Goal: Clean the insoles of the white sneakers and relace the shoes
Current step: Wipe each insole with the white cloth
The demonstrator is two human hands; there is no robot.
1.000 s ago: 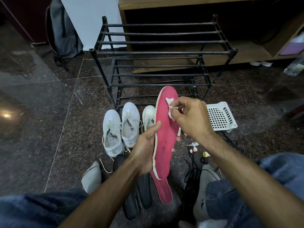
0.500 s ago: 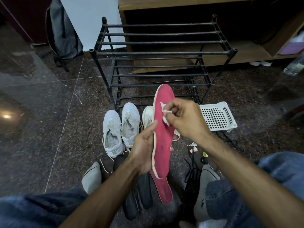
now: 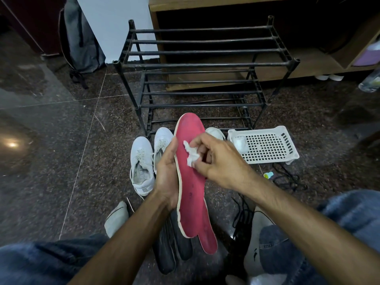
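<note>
The left hand (image 3: 167, 177) has its grip wrapped round the edge of a red insole (image 3: 190, 173), holding it upright with the toe end pointing up and away, while the right hand (image 3: 218, 161) pinches a small crumpled white wipe (image 3: 191, 154) against the insole's upper half. A second red insole (image 3: 208, 241) lies on the floor just behind the held one, its heel end poking out below; I can't tell whether it has been cleaned. Two white sneakers (image 3: 143, 161) stand side by side on the floor just left of the hands, laces still threaded and loose, and a third white toe (image 3: 214, 131) peeks out behind the right hand. A white perforated basket (image 3: 265, 145) sits to the right in front of the black shoe rack (image 3: 197, 64), and black laces (image 3: 242, 214) trail on the floor near the right knee. To my eye the job is early: wiping is under way, dark marks still show lower on the held insole, and refitting and relacing all remain.
</note>
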